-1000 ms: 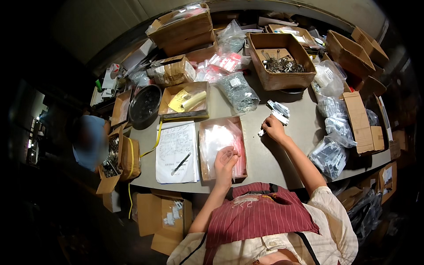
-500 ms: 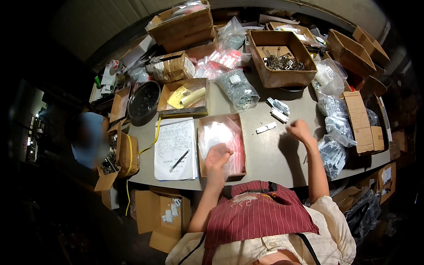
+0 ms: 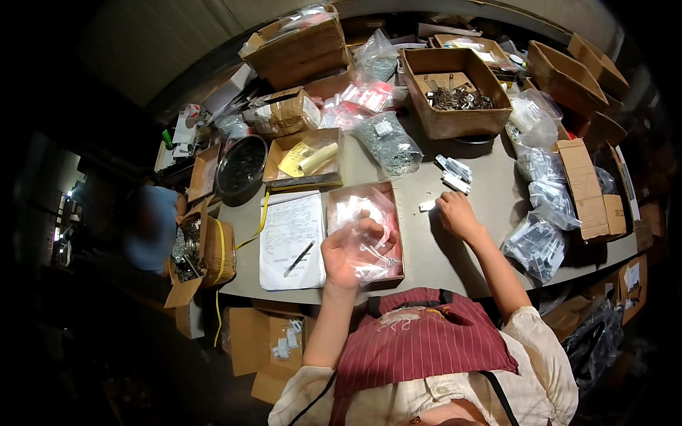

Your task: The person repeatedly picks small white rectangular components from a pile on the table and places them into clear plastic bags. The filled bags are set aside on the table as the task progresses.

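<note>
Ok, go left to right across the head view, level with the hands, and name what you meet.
Blue-clad co-worker, yellow-strapped carton, handwritten sheets, left hand, small white part, right hand, clear bag of grey parts.

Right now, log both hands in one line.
left hand: holding clear bag | right hand: at white part | beside: pen on notepad

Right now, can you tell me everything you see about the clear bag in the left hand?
The clear bag looks like thin, shiny plastic, see-through and crinkled. The left hand holds it up, and it spreads out to the right of the palm. From the camera, it is in front of the shallow cardboard box; I can't tell whether they touch. Small greyish bits show near its lower right edge, too tiny to name or to say whether they're inside.
</note>
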`<move>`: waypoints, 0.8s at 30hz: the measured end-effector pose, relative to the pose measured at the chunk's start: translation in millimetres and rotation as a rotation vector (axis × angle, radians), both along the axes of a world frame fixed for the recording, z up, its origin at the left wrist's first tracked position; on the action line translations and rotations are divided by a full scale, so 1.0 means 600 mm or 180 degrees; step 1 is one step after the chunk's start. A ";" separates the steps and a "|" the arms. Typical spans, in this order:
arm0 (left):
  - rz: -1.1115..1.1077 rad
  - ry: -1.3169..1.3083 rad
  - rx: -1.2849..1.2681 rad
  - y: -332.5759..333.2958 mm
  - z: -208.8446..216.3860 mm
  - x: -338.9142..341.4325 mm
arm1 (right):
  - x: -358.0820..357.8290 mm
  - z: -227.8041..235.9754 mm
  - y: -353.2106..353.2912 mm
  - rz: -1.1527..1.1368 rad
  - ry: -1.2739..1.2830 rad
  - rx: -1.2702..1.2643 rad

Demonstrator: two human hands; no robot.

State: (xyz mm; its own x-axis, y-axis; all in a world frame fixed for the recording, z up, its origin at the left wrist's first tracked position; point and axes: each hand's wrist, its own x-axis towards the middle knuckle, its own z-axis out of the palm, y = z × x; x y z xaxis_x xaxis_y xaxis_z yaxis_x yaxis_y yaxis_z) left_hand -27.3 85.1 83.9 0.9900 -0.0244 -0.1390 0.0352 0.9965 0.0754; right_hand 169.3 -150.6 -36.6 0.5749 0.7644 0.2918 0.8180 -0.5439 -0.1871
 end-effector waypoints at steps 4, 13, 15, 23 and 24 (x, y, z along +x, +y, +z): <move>0.0053 0.0060 -0.0054 0.005 -0.009 -0.008 | -0.022 -0.008 -0.048 -0.0065 0.0702 -0.0788; -0.0063 0.0042 0.0139 -0.009 0.002 0.001 | 0.019 0.008 -0.096 -0.0661 0.1451 0.0085; -0.0118 0.0221 0.0068 -0.011 0.002 0.005 | 0.046 0.005 -0.077 -0.0945 0.1123 0.0716; 0.0187 0.0556 0.0146 -0.005 -0.007 -0.006 | 0.096 -0.053 -0.057 -0.1040 0.0171 0.0884; 0.0287 0.0664 0.0156 -0.006 -0.002 -0.013 | 0.093 -0.056 -0.063 -0.1061 0.0356 0.0960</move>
State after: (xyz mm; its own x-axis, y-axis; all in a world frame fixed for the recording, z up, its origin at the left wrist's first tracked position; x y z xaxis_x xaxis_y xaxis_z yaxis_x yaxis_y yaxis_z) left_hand -35.0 81.3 82.4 0.9376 0.0747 -0.3397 -0.0340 0.9917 0.1240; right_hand 225.0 -188.2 -70.2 0.8156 0.4230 0.3949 0.5735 -0.6815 -0.4546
